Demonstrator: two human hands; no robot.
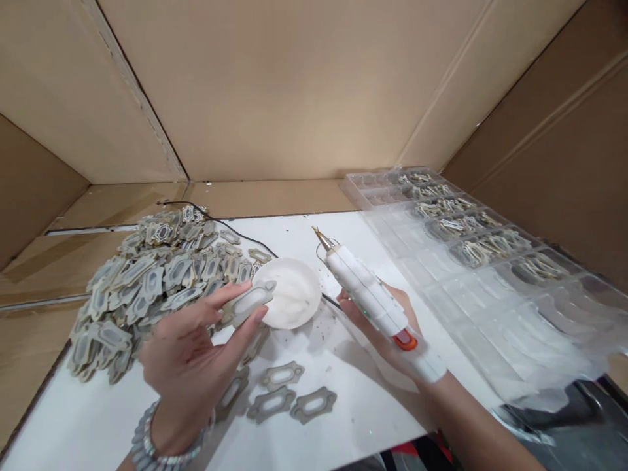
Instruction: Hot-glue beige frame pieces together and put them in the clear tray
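My left hand (pixel 189 356) pinches a flat grey frame-shaped piece (pixel 248 303) between thumb and fingertips, above the left rim of a small white dish (pixel 294 294). The piece has an elongated opening and a tab at its visible end. My right hand (pixel 377 327) is wrapped round a white hot glue gun (pixel 366 288) with a metal nozzle, a wire stand and a red-orange part near its rear. Its nozzle points up and to the left, away from the held piece. Several similar frames, including a loose frame (pixel 314 404), lie on the white board below the dish.
A big heap of grey frames (pixel 142 281) covers the left side. At right stands a clear compartment box (pixel 441 281) with small pieces in several compartments. A black cord (pixel 240 232) crosses behind the dish. Cardboard walls (pixel 294 91) enclose the back and sides.
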